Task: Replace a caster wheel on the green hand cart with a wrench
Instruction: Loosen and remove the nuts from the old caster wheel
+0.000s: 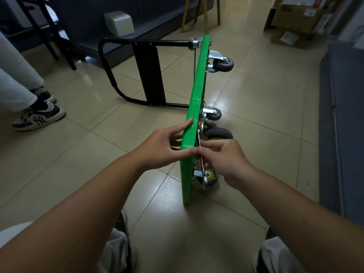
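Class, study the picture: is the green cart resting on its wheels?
No, the green cart stands on its edge on the tiled floor, its casters pointing sideways.

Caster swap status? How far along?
Done: the cart stands tipped on its edge, wheels exposed. In hand: the left hand steadies it while the right hand holds the wrench at the mount of the near caster. Left: that caster is on the cart; old or new, cannot tell.

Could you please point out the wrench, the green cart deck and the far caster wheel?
wrench (203, 183): head view, its free lower end.
green cart deck (197, 85): head view, middle of its upturned edge.
far caster wheel (224, 65): head view, its grey tyre.
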